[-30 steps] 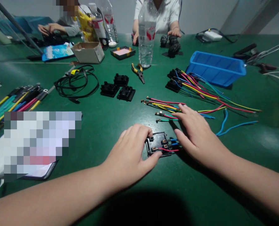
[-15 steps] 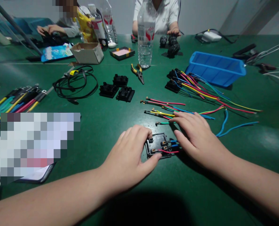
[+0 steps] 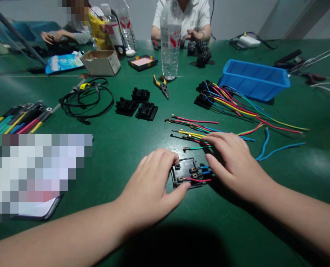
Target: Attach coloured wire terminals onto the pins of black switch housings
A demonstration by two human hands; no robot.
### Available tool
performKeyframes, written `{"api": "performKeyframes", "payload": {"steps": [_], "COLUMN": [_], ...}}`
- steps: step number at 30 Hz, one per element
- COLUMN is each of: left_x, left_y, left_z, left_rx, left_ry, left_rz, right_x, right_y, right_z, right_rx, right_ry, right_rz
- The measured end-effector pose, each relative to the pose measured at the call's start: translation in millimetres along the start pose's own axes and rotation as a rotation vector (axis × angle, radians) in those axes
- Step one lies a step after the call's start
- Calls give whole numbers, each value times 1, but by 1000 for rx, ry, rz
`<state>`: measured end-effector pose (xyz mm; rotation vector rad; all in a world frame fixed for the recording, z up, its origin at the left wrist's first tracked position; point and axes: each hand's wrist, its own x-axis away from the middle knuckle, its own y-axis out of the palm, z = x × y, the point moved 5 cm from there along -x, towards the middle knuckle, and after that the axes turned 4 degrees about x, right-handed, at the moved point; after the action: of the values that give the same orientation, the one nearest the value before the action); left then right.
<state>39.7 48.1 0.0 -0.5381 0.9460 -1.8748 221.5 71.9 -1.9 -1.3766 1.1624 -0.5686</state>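
My left hand grips a black plastic socket-like module by its left side, fingers at the back edge and thumb at the front. The module lies on the green table with its inner side up. Blue wires and a short red wire run from its slots to the right. My right hand rests over a spread of loose wires, thumb and forefinger apart. Its fingertips touch or nearly touch a yellow wire and a green wire. The palm hides the far ends of several wires.
Three black modules and pliers lie ahead. Wired modules sit beside a blue bin. A water bottle stands at the back. A coiled black cable and a phone are left. Two people sit opposite.
The loose wires under my right fingertips have shifted slightly. My left hand keeps its hold on the module. The hand of the person opposite has moved left. The view has turned a little.
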Motion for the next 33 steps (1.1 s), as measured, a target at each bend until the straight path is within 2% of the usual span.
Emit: {"api": "performKeyframes", "payload": {"steps": [9, 18, 24, 33], "left_x": [0, 0, 3, 5], "left_y": [-1, -1, -3, -7], "left_z": [1, 0, 3, 4], "left_rx": [-10, 18, 47, 55], "left_ry": [-3, 5, 99, 106], "left_rz": [-10, 20, 89, 99], "right_x": [0, 3, 6, 7], "right_y": [-15, -12, -14, -12], "right_z": [-3, -14, -21, -23], "right_rx": [-77, -154, -204, -235], "right_ry": [-42, -251, -369, -399], "right_rz": [161, 73, 41, -2]}}
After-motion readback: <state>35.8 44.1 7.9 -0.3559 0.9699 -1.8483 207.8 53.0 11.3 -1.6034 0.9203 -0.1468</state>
